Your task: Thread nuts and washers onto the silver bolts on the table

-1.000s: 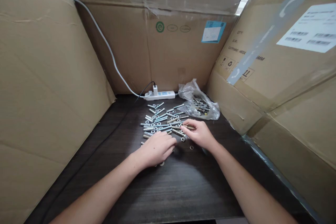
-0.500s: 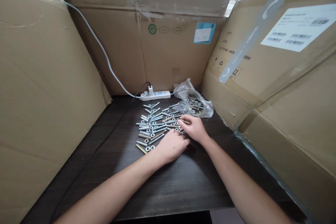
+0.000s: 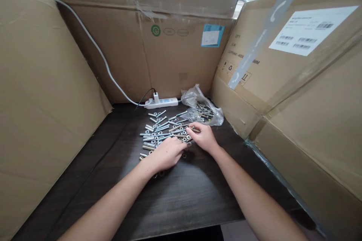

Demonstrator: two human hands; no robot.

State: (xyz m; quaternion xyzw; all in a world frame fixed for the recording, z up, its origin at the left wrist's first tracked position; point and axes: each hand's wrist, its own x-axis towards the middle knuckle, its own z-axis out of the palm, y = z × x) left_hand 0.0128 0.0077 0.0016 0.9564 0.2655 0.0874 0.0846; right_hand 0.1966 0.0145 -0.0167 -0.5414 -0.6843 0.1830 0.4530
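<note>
Since half a second ago the left hand (image 3: 167, 153) has moved toward nine o'clock, over the near end of the spread of bolts (image 3: 162, 128), while the right hand (image 3: 204, 137) has hardly shifted; the whole view has swung slightly. Taking the spread as the dial's centre, the right hand sits at three o'clock, finger and thumb pinched on a brownish bolt (image 3: 195, 130). The left is at six, knuckles bent, its fingertips hidden, so I cannot tell whether it grips anything. The likeliest trouble is disorder: the bolts lie loose and close, and a dragging left wrist could roll them or scatter the nuts (image 3: 184, 133). A thin washer (image 3: 184, 156) just beside the left fingertips could be swept off unnoticed. At two o'clock the plastic bag (image 3: 190, 96) lies near enough for the right knuckles to snag. The power strip (image 3: 169, 102) limits reach at twelve, and the right-hand box (image 3: 283, 154) at three. More room lies toward nine, crossed by a black cable (image 3: 98, 165), and down to the table (image 3: 181, 203) edge at six.
</note>
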